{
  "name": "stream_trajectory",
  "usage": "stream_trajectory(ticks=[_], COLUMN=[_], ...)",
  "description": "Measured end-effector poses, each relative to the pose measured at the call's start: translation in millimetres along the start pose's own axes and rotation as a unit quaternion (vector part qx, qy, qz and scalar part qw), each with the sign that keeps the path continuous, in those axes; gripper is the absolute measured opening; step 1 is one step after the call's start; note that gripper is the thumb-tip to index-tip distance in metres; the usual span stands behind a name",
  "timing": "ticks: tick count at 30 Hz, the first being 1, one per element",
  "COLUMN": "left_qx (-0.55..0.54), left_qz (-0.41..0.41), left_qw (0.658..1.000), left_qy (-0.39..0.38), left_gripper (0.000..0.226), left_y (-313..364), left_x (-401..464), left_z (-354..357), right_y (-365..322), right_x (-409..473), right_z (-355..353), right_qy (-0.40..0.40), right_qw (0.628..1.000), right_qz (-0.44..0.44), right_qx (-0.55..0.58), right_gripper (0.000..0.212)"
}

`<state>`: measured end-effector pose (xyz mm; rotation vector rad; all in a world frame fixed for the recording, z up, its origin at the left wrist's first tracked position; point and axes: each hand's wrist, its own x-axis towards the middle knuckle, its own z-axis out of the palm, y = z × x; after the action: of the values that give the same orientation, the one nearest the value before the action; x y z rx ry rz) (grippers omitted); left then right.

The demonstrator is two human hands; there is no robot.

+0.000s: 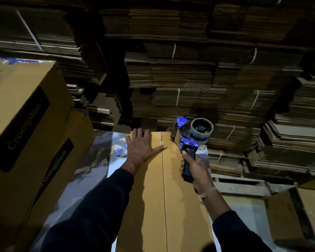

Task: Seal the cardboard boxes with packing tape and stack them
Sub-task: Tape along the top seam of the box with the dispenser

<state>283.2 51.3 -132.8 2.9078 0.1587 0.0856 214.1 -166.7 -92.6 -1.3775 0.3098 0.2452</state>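
Note:
A long cardboard box (182, 197) lies in front of me with its two top flaps closed and a bare seam running down the middle. My left hand (142, 148) presses flat on the left flap near the far end, fingers spread, thumb reaching the seam. My right hand (193, 170) grips the black handle of a blue tape dispenser (189, 139). Its roll of clear tape (201, 130) sits at the box's far right corner, right of the seam.
Two stacked brown "Crompton" boxes (25, 124) stand at the left. Walls of bundled flat cardboard (189, 79) fill the back and right. The box rests on a white and grey printed surface (91, 170). Another cardboard box (298, 215) sits low at the right.

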Motion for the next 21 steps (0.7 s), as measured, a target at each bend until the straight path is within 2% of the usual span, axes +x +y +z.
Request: stream_trajectory(ticks=[6,12,17,21], left_qx=[-0.005,-0.033,-0.044,-0.070], left_qz=[-0.009,0.029,0.054,0.061], left_qw=[1.000,0.999,0.998,0.996], left_qy=[0.002,0.002,0.000,0.012], left_gripper=[0.111,0.108,0.098,0.083], left_y=[-12,-13,-16,-21], left_x=[0,0,6,13], left_z=[-1,3,8,7], right_y=[5,4,-5,-17], right_x=[10,18,32,43], right_z=[14,11,16,26], right_qy=[-0.005,0.019,0.047,0.060], right_qw=[1.000,1.000,0.999,0.998], right_qz=[-0.003,-0.005,-0.002,-0.002], right_qx=[-0.006,-0.007,-0.003,-0.035], right_gripper=[0.036,0.039,0.040,0.032])
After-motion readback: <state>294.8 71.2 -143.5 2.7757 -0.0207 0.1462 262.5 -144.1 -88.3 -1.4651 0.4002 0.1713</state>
